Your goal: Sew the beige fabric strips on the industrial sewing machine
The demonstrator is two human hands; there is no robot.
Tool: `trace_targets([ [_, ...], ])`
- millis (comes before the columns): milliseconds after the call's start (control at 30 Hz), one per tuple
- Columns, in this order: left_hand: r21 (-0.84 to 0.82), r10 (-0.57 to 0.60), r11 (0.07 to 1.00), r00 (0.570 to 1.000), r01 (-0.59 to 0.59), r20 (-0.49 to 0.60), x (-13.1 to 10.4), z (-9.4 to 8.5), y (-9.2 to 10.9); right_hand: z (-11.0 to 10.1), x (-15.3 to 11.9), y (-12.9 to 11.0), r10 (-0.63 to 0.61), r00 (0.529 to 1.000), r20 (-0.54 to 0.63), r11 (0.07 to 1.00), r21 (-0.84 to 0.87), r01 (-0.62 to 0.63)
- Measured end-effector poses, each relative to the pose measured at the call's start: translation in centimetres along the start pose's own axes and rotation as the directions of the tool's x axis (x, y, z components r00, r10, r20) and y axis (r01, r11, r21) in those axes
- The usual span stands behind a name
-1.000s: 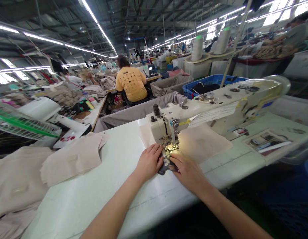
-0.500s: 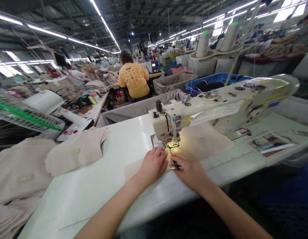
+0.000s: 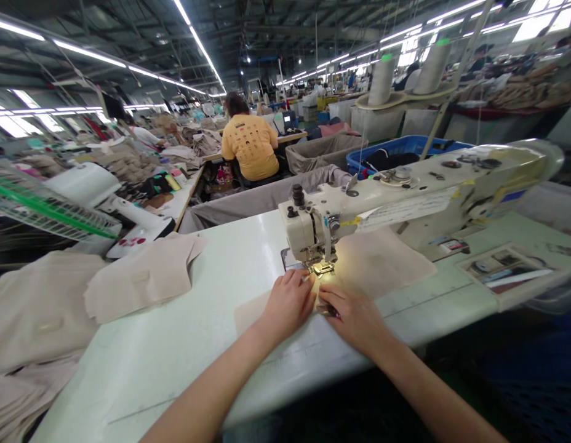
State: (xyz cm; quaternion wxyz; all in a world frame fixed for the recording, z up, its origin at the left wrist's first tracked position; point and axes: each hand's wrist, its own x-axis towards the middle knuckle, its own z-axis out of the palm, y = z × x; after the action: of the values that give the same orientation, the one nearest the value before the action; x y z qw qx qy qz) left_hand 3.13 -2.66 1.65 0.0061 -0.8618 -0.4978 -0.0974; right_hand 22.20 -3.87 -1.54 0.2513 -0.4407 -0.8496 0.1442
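1. At the machine's (image 3: 308,237) needle end, both hands are close to the foot (image 3: 323,269); a fingertip could get nipped if either crept forward while it ran.
2. Left hand (image 3: 289,304): palm down, fingers together, resting on cloth (image 3: 251,312) just beside the foot. Not clenched; can't tell if the fingertips pinch.
3. Right hand (image 3: 359,320): fingers bent at the foot's near side, by a small dark metal part (image 3: 329,309). Grip hidden, can't tell if it grasps part or cloth. The part could snag cloth or skin if pushed against.
4. The cloth spreads from under the left hand on the bench (image 3: 211,338). Uneven hand pressure could skew or pucker it; its edge could fold unseen under the left palm.
5. Another pale piece (image 3: 382,261) lies right of the needle, partly behind the foot. Can't tell if it joins the near cloth. It could drag or bunch against the machine's base.
6. Cones (image 3: 381,83) stand behind the machine; a caught thread could pull tight and snap.
7. Paper (image 3: 405,210) hangs on the machine arm; if loose, it could droop into the sewing area.
8. Left side: loose stack (image 3: 138,280) near the bench edge, fan (image 3: 85,187) behind it. A forearm knock or draught could shift the top pieces.
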Motion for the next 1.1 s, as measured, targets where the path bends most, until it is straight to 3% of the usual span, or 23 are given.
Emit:
trace_targets([
  [300,-0.026,0.01,1.0,1.0,-0.01,-0.009,0.1,0.1,-0.2,-0.1,0.0,-0.1,0.02,1.0,0.016,1.0,-0.015,-0.02],
  [767,0.069,0.023,0.997,0.999,-0.025,0.029,0.1,0.2,-0.2,-0.3,0.5,0.0,0.011,0.998,0.056,0.999,-0.047,-0.008],
  [967,0.022,0.111,0.993,0.992,-0.113,0.059,-2.3,0.1,1.5,-0.6,-0.8,0.0,-0.032,0.997,0.067,0.998,-0.056,0.036],
  [1100,0.004,0.162,0.987,0.987,-0.162,0.018,-3.6,0.5,2.1,-0.8,-1.4,-0.2,-0.027,0.995,0.093,0.997,-0.064,0.033],
])
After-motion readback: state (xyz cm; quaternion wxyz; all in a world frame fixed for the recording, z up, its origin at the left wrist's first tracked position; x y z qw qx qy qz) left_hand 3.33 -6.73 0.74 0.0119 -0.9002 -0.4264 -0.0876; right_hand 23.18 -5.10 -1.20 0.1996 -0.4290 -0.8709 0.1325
